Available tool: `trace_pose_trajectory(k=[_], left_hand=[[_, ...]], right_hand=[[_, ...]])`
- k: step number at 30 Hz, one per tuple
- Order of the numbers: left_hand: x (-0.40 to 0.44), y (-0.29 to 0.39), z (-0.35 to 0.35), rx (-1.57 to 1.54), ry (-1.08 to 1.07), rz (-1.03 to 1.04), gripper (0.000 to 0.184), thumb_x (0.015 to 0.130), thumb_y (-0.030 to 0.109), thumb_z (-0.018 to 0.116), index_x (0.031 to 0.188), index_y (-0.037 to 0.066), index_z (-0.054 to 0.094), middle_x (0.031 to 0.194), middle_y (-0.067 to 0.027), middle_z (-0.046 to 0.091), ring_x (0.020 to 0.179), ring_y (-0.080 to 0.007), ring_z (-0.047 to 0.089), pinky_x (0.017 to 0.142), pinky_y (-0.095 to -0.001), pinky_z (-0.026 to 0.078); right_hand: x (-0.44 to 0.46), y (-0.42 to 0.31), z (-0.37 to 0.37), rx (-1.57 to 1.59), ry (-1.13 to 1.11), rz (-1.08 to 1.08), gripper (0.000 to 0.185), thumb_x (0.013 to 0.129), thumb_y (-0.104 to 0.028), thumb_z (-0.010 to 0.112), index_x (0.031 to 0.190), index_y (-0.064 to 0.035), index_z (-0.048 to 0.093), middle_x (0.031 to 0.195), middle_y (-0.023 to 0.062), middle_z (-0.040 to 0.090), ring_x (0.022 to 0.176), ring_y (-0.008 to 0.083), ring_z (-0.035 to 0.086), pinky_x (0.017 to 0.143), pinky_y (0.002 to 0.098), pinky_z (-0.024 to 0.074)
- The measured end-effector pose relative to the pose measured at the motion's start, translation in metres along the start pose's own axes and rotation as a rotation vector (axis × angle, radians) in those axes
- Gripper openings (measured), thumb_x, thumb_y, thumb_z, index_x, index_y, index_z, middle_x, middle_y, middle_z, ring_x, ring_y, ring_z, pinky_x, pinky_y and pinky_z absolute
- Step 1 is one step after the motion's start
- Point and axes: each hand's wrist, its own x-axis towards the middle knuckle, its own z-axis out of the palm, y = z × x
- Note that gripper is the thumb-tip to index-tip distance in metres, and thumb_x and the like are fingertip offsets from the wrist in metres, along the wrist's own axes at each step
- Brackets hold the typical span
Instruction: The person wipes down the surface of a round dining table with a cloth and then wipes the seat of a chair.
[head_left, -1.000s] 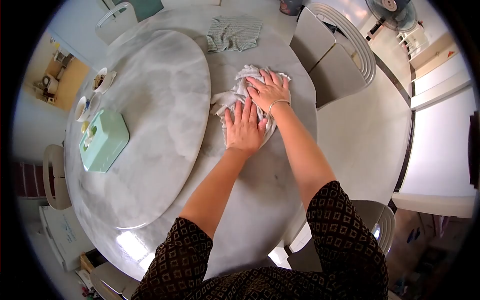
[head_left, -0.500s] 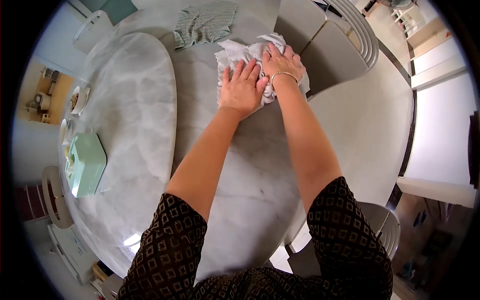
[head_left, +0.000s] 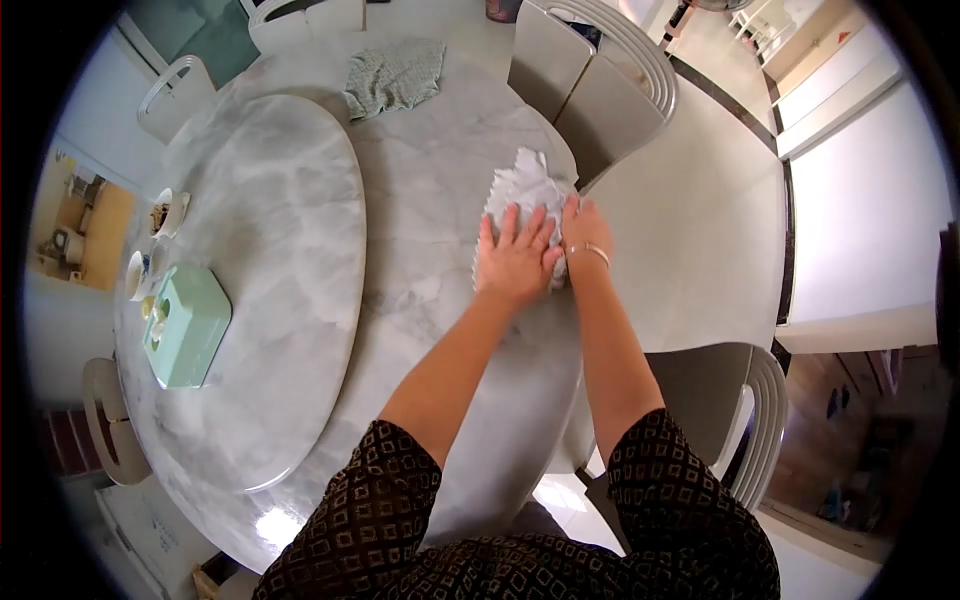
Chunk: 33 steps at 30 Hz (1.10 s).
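Fingers point(head_left: 509, 224) of a person's left hand point(head_left: 515, 267) lie spread on a crumpled white cloth point(head_left: 527, 184) near the edge of a round grey marbled counter point(head_left: 430, 190), while the braceleted right hand point(head_left: 588, 228) touches the cloth's side, its grip unclear.

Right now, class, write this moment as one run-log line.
left hand: spread on white cloth | right hand: at white cloth's right edge | grey-green cloth: lying apart | surface: marble-patterned table
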Motion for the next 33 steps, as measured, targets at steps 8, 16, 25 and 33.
trace_pose_trajectory(k=[8,16,25,33], left_hand=[[-0.142,0.033,-0.01,-0.083,-0.014,0.17,0.051,0.094,0.043,0.029,0.137,0.016,0.035,0.145,0.0003,0.027,0.135,-0.0268,0.019,0.106,-0.0556,0.011],[-0.315,0.029,-0.039,-0.218,-0.023,0.323,0.049,0.091,0.041,0.039,0.131,0.013,0.045,0.14,-0.0022,0.038,0.132,-0.0285,0.027,0.106,-0.0555,0.013],[-0.478,-0.016,-0.059,-0.294,-0.078,0.336,0.055,0.088,0.04,0.046,0.135,0.012,0.038,0.141,-0.0029,0.034,0.132,-0.0262,0.026,0.106,-0.0534,0.014],[-0.46,-0.016,-0.059,-0.204,-0.036,0.192,0.053,0.088,0.037,0.046,0.135,0.012,0.038,0.142,-0.0028,0.032,0.133,-0.0243,0.024,0.108,-0.0518,0.011]], right_hand=[[-0.156,0.056,-0.017,-0.007,-0.022,0.172,0.053,0.092,-0.045,0.027,0.103,-0.0009,0.055,0.1,0.0257,0.06,0.097,0.0426,0.056,0.084,0.0498,0.0432],[-0.338,0.105,0.009,0.174,0.005,0.273,0.048,0.094,-0.039,0.029,0.104,0.002,0.052,0.099,0.031,0.057,0.093,0.046,0.054,0.079,0.0491,0.0431],[-0.483,0.125,0.056,0.202,-0.033,0.106,0.053,0.094,-0.035,0.032,0.13,0.0023,0.023,0.097,0.0346,0.056,0.088,0.0479,0.056,0.077,0.0502,0.0434],[-0.436,0.065,0.047,-0.529,0.009,0.05,0.057,0.091,-0.039,0.037,0.138,-0.0099,0.025,0.137,0.0288,0.03,0.127,0.0382,0.032,0.099,0.0557,0.027]])
